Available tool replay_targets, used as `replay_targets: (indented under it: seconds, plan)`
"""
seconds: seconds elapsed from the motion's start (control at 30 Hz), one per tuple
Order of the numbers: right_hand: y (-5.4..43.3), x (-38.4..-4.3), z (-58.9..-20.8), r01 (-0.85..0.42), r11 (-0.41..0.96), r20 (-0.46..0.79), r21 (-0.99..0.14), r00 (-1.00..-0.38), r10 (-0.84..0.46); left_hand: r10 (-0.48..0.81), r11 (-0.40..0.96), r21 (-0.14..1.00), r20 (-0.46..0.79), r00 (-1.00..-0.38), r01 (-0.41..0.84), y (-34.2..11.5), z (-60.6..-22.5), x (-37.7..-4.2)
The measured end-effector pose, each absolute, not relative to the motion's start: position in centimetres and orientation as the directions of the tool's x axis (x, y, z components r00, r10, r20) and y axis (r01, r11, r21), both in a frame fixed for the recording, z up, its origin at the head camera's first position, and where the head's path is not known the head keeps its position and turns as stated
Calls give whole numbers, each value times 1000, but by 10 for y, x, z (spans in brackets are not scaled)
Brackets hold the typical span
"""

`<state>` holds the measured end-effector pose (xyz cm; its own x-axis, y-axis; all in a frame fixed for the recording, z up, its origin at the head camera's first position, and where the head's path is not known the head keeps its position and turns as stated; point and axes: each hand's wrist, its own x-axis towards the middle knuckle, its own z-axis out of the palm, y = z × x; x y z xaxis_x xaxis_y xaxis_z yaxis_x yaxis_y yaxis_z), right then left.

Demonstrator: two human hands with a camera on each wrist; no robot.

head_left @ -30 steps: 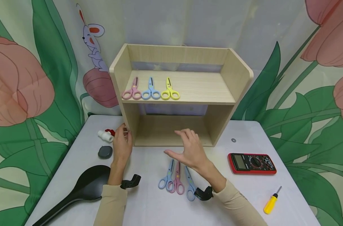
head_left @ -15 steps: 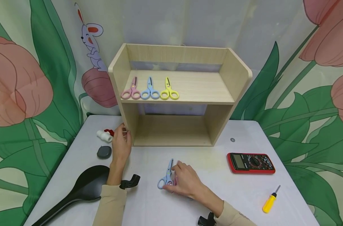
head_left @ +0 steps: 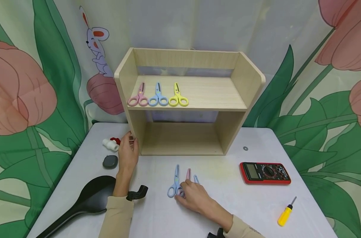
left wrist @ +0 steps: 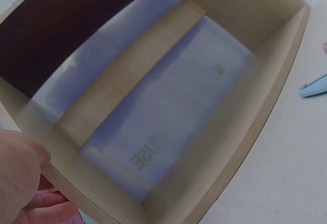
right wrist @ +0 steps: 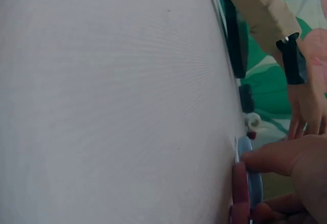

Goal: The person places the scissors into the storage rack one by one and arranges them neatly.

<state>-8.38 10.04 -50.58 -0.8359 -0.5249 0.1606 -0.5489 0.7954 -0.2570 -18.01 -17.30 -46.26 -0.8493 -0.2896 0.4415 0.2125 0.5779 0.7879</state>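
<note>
While blue scissors (head_left: 176, 181) point lengthwise shelfward, right fingers (head_left: 187, 187) pinch them; left fingers (head_left: 127, 140) grip the shelf (head_left: 207, 91).

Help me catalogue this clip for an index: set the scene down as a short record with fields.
Shelf unit: wooden, on the table
Upper level, left to right: pink scissors, blue scissors, yellow scissors
Table scissors, left to right: left blue pair, second pink pair, right blue pair
Left hand: touches shelf unit's left side
Right hand: at the table scissors, partly covering them; exact grip unclear
Table left: large black spoon, dark grey rounded object, white-and-red fitting
Table right: multimeter, yellow-handled screwdriver, small ring
</note>
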Motion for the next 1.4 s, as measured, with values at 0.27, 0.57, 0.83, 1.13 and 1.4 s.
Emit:
replay_targets:
  seconds: [0.27, 0.57, 0.83, 1.13, 1.4]
  plan:
    - [100, -88, -501, -564, 775, 213, -283, -825, -523, -301, 586, 783, 452, -840, 211, -172, -464, -180]
    - [104, -94, -461, -716, 622, 469, -316, -688, -554, -296, 591, 776, 463, -836, 220, -172, -463, -180]
    - [115, -115, -386, -817, 534, 725, -217, -502, -473, -301, 603, 770, 463, -834, 210, -172, -463, -180]
    - [135, -164, -303, -687, 694, 771, -216, -556, -311, -309, 593, 776, 466, -829, 215, -174, -466, -181]
    - [141, -213, -272, -528, 786, 646, -322, -729, -225, -310, 599, 773, 464, -830, 209, -173, -465, -181]
